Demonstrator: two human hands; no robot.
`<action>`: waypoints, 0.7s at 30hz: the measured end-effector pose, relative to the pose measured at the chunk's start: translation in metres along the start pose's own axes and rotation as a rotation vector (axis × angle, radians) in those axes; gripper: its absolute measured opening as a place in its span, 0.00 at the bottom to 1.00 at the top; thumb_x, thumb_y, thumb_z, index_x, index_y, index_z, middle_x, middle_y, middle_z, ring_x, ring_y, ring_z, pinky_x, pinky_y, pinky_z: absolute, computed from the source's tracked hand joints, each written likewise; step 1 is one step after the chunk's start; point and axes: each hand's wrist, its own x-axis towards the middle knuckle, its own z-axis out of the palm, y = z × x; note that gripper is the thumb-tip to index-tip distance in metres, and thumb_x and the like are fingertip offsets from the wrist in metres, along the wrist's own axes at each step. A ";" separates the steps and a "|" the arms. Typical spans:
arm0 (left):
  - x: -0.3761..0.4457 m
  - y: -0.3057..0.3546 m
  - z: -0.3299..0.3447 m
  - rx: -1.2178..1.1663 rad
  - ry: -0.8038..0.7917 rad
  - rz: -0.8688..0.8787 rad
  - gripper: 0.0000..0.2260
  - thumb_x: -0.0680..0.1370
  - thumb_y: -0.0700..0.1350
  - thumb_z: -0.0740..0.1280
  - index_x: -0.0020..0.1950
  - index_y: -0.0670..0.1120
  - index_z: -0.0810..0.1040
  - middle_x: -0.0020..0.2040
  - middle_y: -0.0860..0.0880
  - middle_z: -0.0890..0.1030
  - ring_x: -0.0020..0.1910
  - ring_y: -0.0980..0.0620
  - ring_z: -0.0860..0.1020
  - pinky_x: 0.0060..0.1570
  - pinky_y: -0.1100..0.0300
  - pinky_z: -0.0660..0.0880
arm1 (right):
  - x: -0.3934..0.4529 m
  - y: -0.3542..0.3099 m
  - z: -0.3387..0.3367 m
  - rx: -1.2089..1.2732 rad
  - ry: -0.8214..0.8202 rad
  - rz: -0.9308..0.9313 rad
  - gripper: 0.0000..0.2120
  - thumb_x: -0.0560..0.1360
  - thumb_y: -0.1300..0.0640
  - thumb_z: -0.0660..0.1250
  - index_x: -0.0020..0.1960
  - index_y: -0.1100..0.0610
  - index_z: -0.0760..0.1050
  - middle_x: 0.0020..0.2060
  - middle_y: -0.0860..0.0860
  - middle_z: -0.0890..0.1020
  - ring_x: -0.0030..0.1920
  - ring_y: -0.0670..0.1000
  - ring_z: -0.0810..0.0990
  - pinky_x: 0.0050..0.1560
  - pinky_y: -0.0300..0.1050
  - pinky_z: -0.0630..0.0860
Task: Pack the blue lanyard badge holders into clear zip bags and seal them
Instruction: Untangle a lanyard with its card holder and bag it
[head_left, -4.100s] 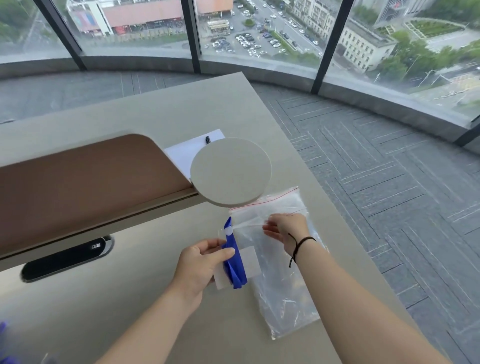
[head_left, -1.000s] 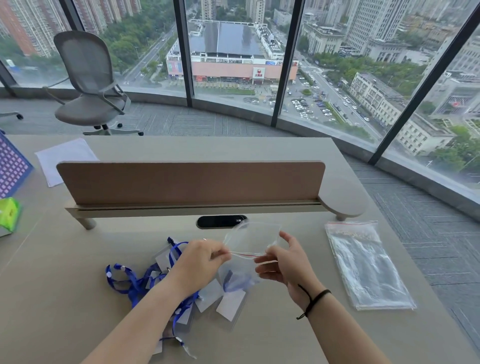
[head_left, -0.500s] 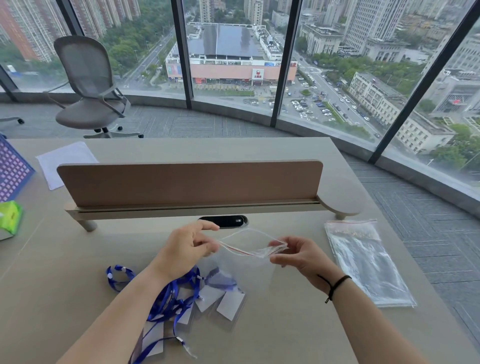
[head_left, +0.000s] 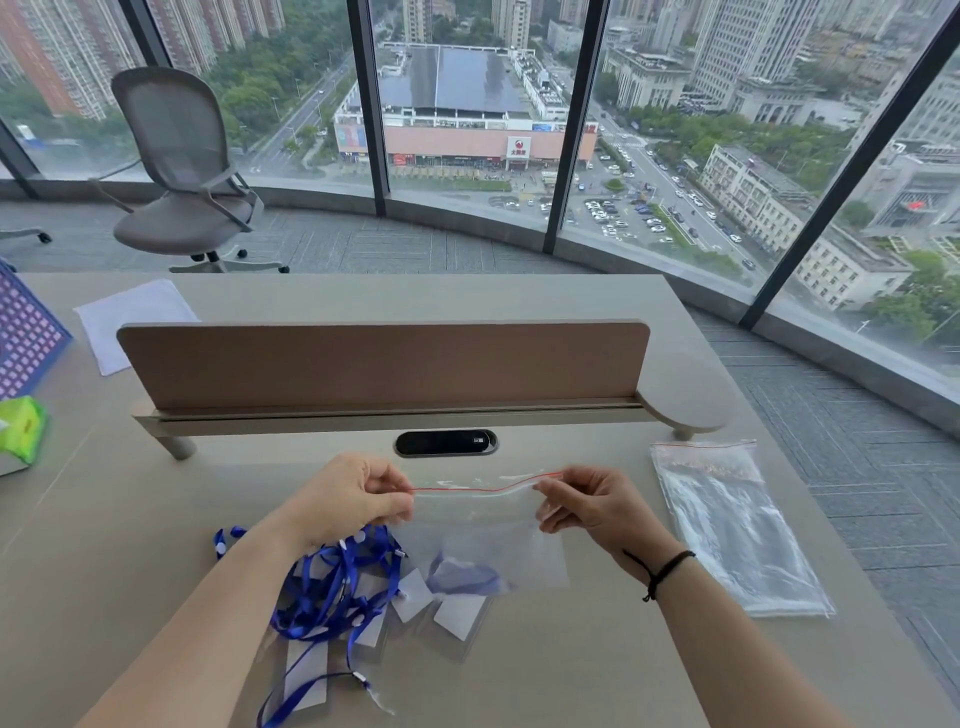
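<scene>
Stretching a clear zip bag (head_left: 485, 530) taut above the desk (head_left: 571, 665), the left hand (head_left: 348, 499) and right hand (head_left: 587, 506) are each pinching one end of its red-lined seal, likely pressing it shut; loose blue lanyards (head_left: 332, 587) are lying beneath, awaiting packing

Soft, even daylight pours in through the windows (head_left: 467, 104) ahead, leaving only faint shadows on the table (head_left: 571, 675). Wide-angle distortion bends the frame edges; focus is slightly soft overall.

Two hands (head_left: 353, 499), one held zip bag (head_left: 483, 530), one bag stack (head_left: 732, 530), one chair (head_left: 182, 171)
</scene>
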 end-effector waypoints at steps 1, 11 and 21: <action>0.001 0.003 0.001 0.098 0.010 0.023 0.05 0.76 0.44 0.74 0.51 0.48 0.83 0.44 0.50 0.87 0.46 0.54 0.85 0.52 0.59 0.81 | 0.000 -0.001 0.003 -0.013 -0.010 -0.009 0.05 0.77 0.64 0.68 0.43 0.63 0.81 0.31 0.59 0.83 0.29 0.53 0.81 0.35 0.42 0.80; 0.009 0.054 0.058 0.161 -0.065 0.358 0.12 0.76 0.56 0.72 0.53 0.50 0.86 0.45 0.55 0.86 0.47 0.58 0.84 0.52 0.58 0.81 | -0.004 -0.018 0.029 -0.231 -0.104 -0.131 0.09 0.76 0.60 0.71 0.38 0.54 0.83 0.31 0.53 0.83 0.31 0.51 0.80 0.31 0.40 0.74; 0.006 0.063 0.058 -0.003 -0.012 0.326 0.05 0.76 0.45 0.74 0.45 0.45 0.88 0.35 0.52 0.85 0.33 0.62 0.79 0.37 0.69 0.74 | -0.013 -0.023 0.021 -0.121 -0.003 -0.155 0.11 0.73 0.62 0.74 0.33 0.51 0.83 0.34 0.59 0.85 0.31 0.55 0.83 0.30 0.43 0.76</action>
